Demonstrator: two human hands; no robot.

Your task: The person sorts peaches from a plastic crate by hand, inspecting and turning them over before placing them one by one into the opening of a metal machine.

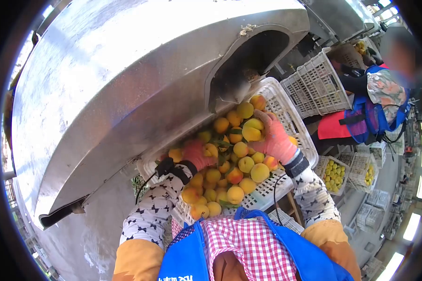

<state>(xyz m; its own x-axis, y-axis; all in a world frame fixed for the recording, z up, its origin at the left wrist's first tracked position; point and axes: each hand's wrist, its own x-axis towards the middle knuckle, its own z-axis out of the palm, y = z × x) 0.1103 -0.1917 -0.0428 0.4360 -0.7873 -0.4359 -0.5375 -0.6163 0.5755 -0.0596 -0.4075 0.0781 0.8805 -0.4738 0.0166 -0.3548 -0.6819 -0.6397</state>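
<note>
Yellow-orange peaches (234, 176), a few with green leaves among them, are heaped in a white plastic crate (295, 124) in front of me. My right hand (277, 140), in a pinkish-orange glove, curls its fingers round a large yellow peach (253, 129) at the heap's right side. On the left of the heap, my left hand (198, 155), gloved alike and slightly blurred, closes on a smaller peach (211, 150); some of its fingers are hidden. Dark bands circle both wrists, with a black device and cable at the left one.
A large metal machine (140, 84) with a dark opening (248, 58) stands right behind the crate. At the right, a person in a blue vest (384, 103) works beside another white crate (314, 84). More crates of yellow fruit (334, 175) stand on the floor farther right.
</note>
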